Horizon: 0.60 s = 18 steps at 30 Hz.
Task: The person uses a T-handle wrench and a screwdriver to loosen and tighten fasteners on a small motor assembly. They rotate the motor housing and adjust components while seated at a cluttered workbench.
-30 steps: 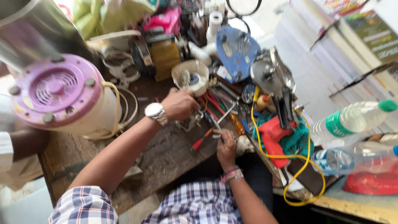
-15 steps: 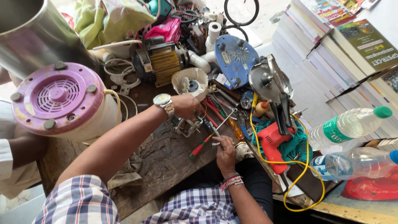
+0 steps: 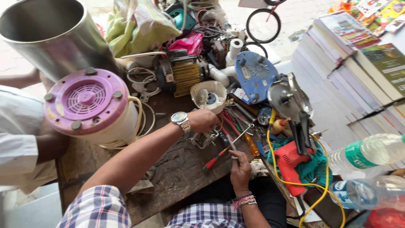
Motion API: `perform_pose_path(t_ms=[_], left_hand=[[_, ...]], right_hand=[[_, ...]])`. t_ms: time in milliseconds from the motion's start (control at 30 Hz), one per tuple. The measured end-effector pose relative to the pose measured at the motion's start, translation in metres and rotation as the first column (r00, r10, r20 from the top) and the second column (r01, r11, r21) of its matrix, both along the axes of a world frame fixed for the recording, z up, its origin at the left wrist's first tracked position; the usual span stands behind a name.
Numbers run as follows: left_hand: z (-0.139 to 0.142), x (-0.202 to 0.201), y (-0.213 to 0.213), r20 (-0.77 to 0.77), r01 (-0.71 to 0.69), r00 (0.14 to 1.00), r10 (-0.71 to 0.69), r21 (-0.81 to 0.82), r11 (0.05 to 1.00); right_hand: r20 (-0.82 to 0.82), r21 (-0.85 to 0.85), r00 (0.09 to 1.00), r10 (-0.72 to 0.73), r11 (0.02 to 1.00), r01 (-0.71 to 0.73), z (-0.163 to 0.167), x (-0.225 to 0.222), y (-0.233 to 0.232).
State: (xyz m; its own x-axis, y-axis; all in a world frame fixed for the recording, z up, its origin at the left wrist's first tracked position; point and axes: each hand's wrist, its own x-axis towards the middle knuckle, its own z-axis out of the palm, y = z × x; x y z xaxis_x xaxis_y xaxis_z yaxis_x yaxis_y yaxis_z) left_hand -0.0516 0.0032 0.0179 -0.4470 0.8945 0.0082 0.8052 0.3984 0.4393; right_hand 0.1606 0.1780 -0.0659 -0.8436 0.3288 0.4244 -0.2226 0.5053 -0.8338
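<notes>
My left hand [image 3: 203,120], with a wristwatch on the wrist, presses down on a small metal motor part [image 3: 203,138] on the dark wooden workbench [image 3: 177,173]. My right hand [image 3: 240,169], wearing bracelets, grips a thin metal tool [image 3: 231,145] whose tip points up toward that part. A red-handled screwdriver [image 3: 217,156] lies between the two hands. A white round housing [image 3: 209,96] sits just behind my left hand.
A purple-topped appliance base [image 3: 86,105] and steel drum [image 3: 50,33] stand left. A person's white sleeve [image 3: 17,139] is at far left. A blue disc [image 3: 255,76], circular saw [image 3: 291,105], red drill [image 3: 291,162], yellow cable, bottles [image 3: 367,154] and stacked books [image 3: 358,63] crowd the right.
The camera has drawn closer and shifted slightly. My left hand stays on the metal part; my right hand has lifted a little with the thin tool.
</notes>
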Motion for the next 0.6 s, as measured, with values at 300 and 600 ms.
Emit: perform_pose_path(t_ms=[300,600], left_hand=[[0.01,0.0,-0.001,0.055,-0.039,0.998,0.042,-0.038,0.998],[0.005,-0.008,0.002,0.049,0.048,0.998,-0.043,-0.111,0.993]], right_hand=[[0.044,-0.448,0.997,0.065,0.893,-0.038,0.054,-0.044,-0.075],[-0.019,-0.609,0.996,0.082,0.789,-0.076,0.034,-0.047,-0.077]])
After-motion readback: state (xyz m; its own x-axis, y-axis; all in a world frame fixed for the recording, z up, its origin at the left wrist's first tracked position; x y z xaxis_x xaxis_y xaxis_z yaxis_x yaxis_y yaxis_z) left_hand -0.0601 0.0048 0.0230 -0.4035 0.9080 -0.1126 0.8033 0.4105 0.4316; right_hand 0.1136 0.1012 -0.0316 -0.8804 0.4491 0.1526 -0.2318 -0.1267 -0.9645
